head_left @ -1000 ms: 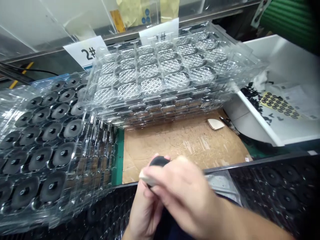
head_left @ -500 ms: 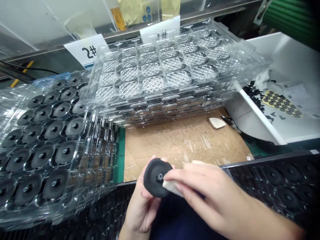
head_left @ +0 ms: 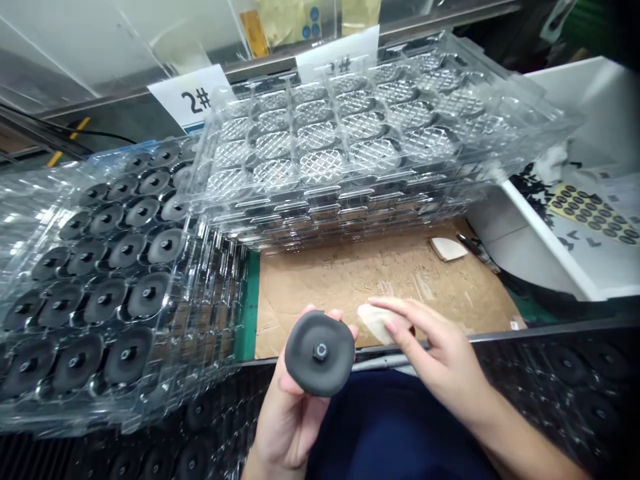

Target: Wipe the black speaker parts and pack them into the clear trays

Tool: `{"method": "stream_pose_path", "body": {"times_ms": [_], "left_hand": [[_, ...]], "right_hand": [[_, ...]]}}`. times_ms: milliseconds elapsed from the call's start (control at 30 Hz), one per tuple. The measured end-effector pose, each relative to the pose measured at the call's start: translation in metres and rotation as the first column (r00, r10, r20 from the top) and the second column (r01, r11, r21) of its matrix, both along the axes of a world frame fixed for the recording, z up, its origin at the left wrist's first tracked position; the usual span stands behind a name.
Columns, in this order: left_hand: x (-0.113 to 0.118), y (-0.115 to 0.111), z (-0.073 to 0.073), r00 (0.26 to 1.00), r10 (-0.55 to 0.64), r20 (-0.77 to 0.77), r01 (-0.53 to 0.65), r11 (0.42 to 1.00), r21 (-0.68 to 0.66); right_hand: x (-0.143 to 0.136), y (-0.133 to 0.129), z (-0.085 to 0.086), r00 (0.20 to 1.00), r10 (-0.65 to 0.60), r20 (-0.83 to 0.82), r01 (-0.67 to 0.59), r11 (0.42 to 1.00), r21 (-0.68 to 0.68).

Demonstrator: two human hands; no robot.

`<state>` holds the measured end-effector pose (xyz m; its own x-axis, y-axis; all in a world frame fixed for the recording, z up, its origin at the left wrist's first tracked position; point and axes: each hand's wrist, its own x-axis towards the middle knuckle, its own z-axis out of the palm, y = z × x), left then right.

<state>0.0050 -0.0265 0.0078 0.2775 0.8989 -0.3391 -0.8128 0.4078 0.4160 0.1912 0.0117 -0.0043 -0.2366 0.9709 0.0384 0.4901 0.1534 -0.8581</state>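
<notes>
A round black disc-shaped part (head_left: 336, 363) with a small raised hub in its middle rests in my left hand (head_left: 290, 423), hub side facing up. My left fingers are closed around its rim from below. To its right, my right hand (head_left: 445, 360) pinches a folded cream-white cloth pad (head_left: 374, 321) between thumb and fingers. The pad is apart from the disc. Both hands are over the near edge of the bench, in front of a brown cardboard sheet (head_left: 320, 280).
Similar discs fill a stack of clear trays (head_left: 175, 293) at left. Behind the cardboard stands a stack of clear trays (head_left: 320, 167) with bare pockets. A white bin (head_left: 555, 233) at right holds a yellow sticker sheet (head_left: 590, 212) and black scraps. Another cream pad (head_left: 449, 249) lies beside a dark pen-like tool (head_left: 477, 252).
My right hand has drawn the cloth pad off the disc's hub and away to the right. The disc stays in my left hand, now fully exposed. The camera view has shifted slightly.
</notes>
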Motion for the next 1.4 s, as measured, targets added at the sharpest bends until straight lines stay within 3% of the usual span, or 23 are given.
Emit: {"method": "stream_pose_path", "body": {"times_ms": [100, 167, 233, 333, 400, 467, 533, 667, 733, 833, 867, 933, 1000, 1067, 1167, 1233, 1333, 1400], "left_hand": [[0.003, 0.003, 0.0, 1.0, -0.01, -0.01, 0.01, 1.0, -0.012], [0.004, 0.005, 0.002, 1.0, -0.017, -0.025, 0.017, 1.0, -0.026], [0.007, 0.007, 0.005, 0.999, -0.019, -0.039, 0.018, 0.999, -0.04], [0.012, 0.008, 0.008, 0.997, -0.003, -0.079, -0.002, 0.998, -0.065], [0.016, 0.006, 0.009, 0.994, 0.007, -0.106, -0.018, 0.995, -0.1], [0.018, 0.004, 0.008, 0.989, 0.029, -0.145, -0.047, 0.991, -0.124], [0.018, 0.003, 0.005, 0.975, 0.065, -0.211, -0.095, 0.986, -0.134], [0.016, 0.004, 0.0, 0.949, 0.13, -0.286, -0.171, 0.977, -0.123], [0.017, 0.006, 0.0, 0.95, 0.147, -0.274, -0.177, 0.98, -0.087], [0.016, 0.011, 0.002, 0.942, 0.175, -0.286, -0.189, 0.982, -0.022], [0.015, 0.012, 0.002, 0.941, 0.177, -0.288, -0.188, 0.982, -0.009], [0.012, 0.014, 0.003, 0.944, 0.171, -0.281, -0.18, 0.984, -0.004], [0.008, 0.015, 0.003, 0.948, 0.172, -0.267, -0.183, 0.983, -0.018], [0.005, 0.014, 0.003, 0.951, 0.163, -0.261, -0.18, 0.983, -0.044], [0.005, 0.014, 0.004, 0.963, 0.137, -0.233, -0.153, 0.987, -0.053], [0.007, 0.014, 0.005, 0.968, 0.126, -0.219, -0.139, 0.989, -0.044], [0.012, 0.013, 0.006, 0.972, 0.116, -0.206, -0.127, 0.991, -0.04], [0.014, 0.012, 0.005, 0.973, 0.114, -0.2, -0.127, 0.99, -0.056]], "right_hand": [[0.006, -0.008, -0.029, 1.0, -0.008, 0.029, 0.011, 0.996, -0.091], [0.012, -0.003, -0.035, 0.998, -0.035, 0.044, 0.04, 0.993, -0.108], [0.017, 0.005, -0.024, 0.995, -0.09, 0.04, 0.093, 0.991, -0.092], [0.016, 0.011, 0.014, 0.987, -0.161, 0.004, 0.161, 0.987, 0.027], [0.009, 0.008, 0.038, 0.994, -0.103, -0.025, 0.106, 0.979, 0.176], [0.0, 0.004, 0.052, 0.998, 0.06, -0.024, -0.049, 0.944, 0.326], [-0.008, 0.003, 0.054, 0.983, 0.185, 0.024, -0.181, 0.916, 0.357], [-0.014, 0.011, 0.047, 0.956, 0.254, 0.147, -0.276, 0.949, 0.152], [-0.016, 0.014, 0.044, 0.961, 0.241, 0.136, -0.266, 0.941, 0.211], [-0.018, 0.012, 0.044, 0.99, 0.112, 0.083, -0.132, 0.941, 0.312], [-0.016, 0.008, 0.044, 0.994, 0.087, 0.067, -0.102, 0.954, 0.28], [-0.009, 0.0, 0.045, 0.986, 0.165, 0.002, -0.164, 0.98, 0.114], [0.0, -0.007, 0.043, 0.949, 0.279, -0.15, -0.293, 0.952, -0.088], [0.009, -0.011, 0.035, 0.923, 0.281, -0.265, -0.344, 0.909, -0.236], [0.015, -0.008, 0.022, 0.949, 0.13, -0.287, -0.227, 0.913, -0.338], [0.016, -0.003, 0.021, 0.966, 0.019, -0.259, -0.105, 0.94, -0.324], [0.006, 0.003, 0.035, 0.97, -0.118, -0.211, 0.091, 0.987, -0.135], [-0.007, 0.005, 0.048, 0.976, -0.078, -0.203, 0.094, 0.993, 0.071]]}}
